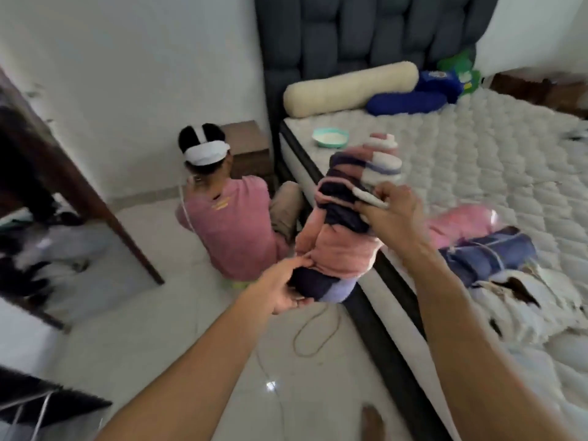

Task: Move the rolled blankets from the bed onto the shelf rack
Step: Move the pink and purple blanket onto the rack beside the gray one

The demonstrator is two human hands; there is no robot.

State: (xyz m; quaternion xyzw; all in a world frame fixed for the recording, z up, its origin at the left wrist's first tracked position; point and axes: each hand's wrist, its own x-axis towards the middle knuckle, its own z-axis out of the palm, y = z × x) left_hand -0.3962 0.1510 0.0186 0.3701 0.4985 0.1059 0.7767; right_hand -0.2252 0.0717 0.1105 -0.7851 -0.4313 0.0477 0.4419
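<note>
I hold a rolled blanket, striped pink, navy, lilac and white, in the air over the bed's left edge. My left hand grips its lower end from below. My right hand grips its upper middle from the right. On the mattress to the right lie a pink rolled blanket, a blue rolled blanket tied with cord, and a white one nearest me. A dark metal rack shows at the bottom left corner.
A person in a pink shirt sits on the floor beside the bed. A cream bolster, blue pillows and a teal bowl lie near the headboard. A cord loops on the tiled floor. A wooden-framed mirror leans at left.
</note>
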